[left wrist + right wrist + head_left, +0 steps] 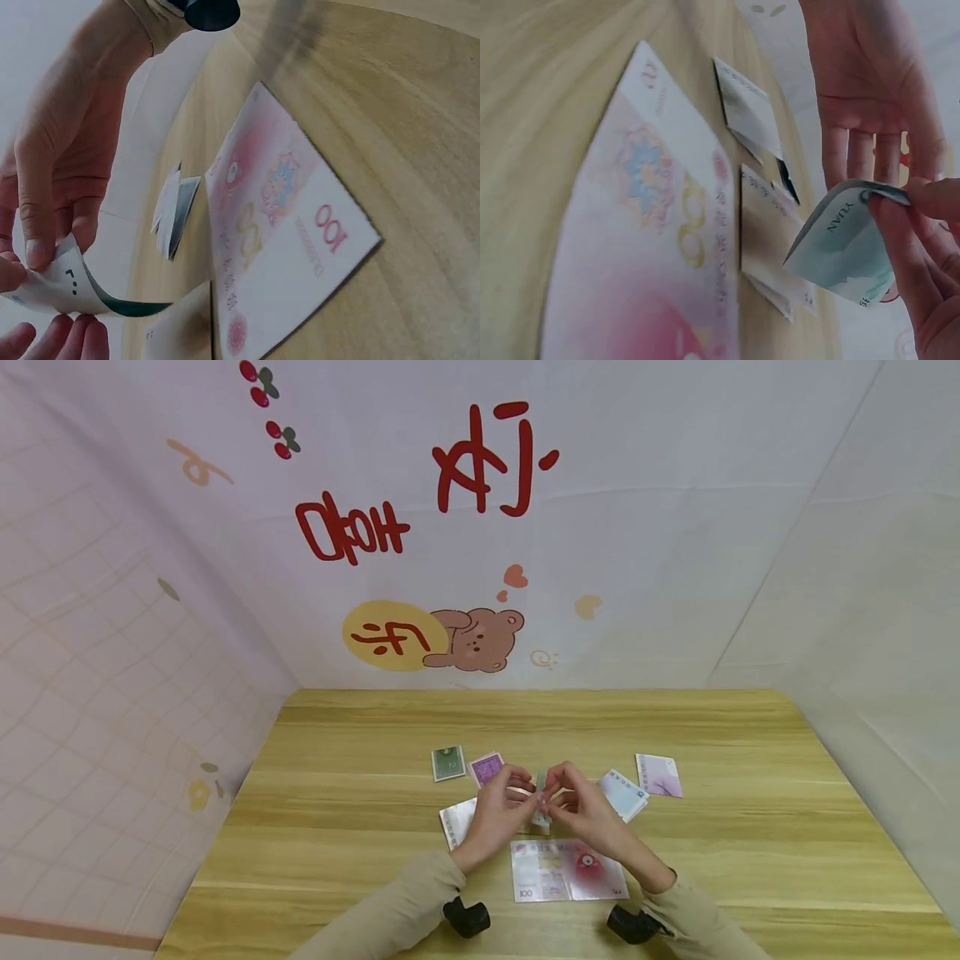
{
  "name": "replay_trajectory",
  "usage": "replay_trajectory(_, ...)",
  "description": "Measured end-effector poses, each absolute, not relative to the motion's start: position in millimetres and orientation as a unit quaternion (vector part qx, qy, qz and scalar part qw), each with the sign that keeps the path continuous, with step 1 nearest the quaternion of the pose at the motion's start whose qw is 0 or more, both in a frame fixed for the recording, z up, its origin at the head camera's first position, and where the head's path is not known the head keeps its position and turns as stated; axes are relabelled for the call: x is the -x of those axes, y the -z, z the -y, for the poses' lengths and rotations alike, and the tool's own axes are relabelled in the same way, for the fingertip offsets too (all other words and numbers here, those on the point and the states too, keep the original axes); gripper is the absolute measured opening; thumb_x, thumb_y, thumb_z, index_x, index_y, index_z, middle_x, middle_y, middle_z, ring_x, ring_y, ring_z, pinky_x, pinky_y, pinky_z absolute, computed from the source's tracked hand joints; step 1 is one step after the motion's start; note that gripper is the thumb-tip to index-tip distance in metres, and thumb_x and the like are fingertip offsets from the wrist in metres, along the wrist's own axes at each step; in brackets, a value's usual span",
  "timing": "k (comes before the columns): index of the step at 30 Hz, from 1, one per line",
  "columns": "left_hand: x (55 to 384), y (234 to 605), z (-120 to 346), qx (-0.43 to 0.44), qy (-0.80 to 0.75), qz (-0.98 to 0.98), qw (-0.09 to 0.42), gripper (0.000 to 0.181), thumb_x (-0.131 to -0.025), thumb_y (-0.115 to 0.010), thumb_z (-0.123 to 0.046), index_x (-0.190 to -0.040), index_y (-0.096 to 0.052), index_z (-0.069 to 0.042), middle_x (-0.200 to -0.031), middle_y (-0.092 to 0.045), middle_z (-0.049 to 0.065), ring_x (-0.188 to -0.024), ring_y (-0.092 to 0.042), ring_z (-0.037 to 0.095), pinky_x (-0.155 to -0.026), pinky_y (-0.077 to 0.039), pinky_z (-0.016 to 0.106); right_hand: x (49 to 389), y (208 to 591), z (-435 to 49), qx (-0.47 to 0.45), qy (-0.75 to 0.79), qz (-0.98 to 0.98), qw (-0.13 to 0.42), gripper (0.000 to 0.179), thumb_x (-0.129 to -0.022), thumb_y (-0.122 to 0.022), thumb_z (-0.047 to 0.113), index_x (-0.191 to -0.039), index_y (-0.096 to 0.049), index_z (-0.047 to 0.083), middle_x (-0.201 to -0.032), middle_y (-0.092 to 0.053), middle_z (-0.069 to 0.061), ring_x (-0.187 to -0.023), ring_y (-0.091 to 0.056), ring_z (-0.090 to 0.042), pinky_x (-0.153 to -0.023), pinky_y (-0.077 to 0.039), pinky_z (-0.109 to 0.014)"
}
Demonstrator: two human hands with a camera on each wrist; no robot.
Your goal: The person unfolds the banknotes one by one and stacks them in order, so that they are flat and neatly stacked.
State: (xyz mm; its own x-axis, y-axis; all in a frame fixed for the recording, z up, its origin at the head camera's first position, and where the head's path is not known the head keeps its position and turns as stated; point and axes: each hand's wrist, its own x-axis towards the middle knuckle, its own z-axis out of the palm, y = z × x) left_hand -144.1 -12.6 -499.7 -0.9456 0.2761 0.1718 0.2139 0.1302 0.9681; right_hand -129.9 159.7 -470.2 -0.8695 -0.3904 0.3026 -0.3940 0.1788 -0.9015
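Note:
A folded green paper banknote [840,247] printed with YUAN is held up between both hands, its sheet bent in a curve. My left hand [498,814] pinches one side, and my right hand [585,814] pinches the other with thumb and fingers. In the head view the fingertips meet over the note and cover much of it. Just below the hands, a pink 100 banknote [543,872] lies flat with a crease across it. Under the held note, a brownish note [180,326] shows in the left wrist view.
To the left lie a small folded green note [448,763], a folded purple note [486,767] and a whitish note [457,820]. Pale blue folded notes [622,794] and a pale purple note [660,776] lie right. A printed cloth wall [637,527] stands behind the wooden table [720,877].

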Motion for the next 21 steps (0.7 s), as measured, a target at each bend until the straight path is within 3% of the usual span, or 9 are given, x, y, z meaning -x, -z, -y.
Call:
replay_trajectory(9,129.8,468.5,18.1,-0.172,-0.644,-0.745,0.023,0.024,-0.089,-0.058,0.010,-0.112,-0.051,0.010,-0.097,-0.065,0.031,-0.086,-0.066,0.043,-0.073,-0.055,0.028,122.9,476.5,-170.1,-0.245,-0.610,0.754,0.004,0.031,-0.082,-0.062,-0.020,-0.106,-0.043,-0.013,-0.093,-0.056,-0.027,-0.075,-0.065,-0.038,-0.064,-0.057,-0.034)
replay_trajectory(16,126.8,466.9,27.3,-0.164,-0.654,-0.738,0.016,0.036,-0.088,-0.055,0.015,-0.121,-0.046,0.006,-0.097,-0.063,0.033,-0.086,-0.066,0.045,-0.070,-0.056,0.034,117.6,480.4,-175.0,-0.242,-0.554,0.793,0.070,0.032,-0.078,-0.063,-0.024,-0.106,-0.050,-0.012,-0.095,-0.059,-0.027,-0.071,-0.064,-0.038,-0.060,-0.056,-0.032)
replay_trajectory(21,127.8,473.7,34.6,-0.187,-0.650,-0.737,-0.012,0.023,-0.088,-0.055,0.015,-0.111,-0.052,0.011,-0.099,-0.063,0.031,-0.086,-0.066,0.044,-0.070,-0.057,0.035,111.7,487.1,-181.3,-0.200,-0.540,0.813,0.093,0.030,-0.078,-0.061,-0.025,-0.106,-0.057,-0.013,-0.095,-0.060,-0.027,-0.065,-0.064,-0.038,-0.056,-0.054,-0.029)
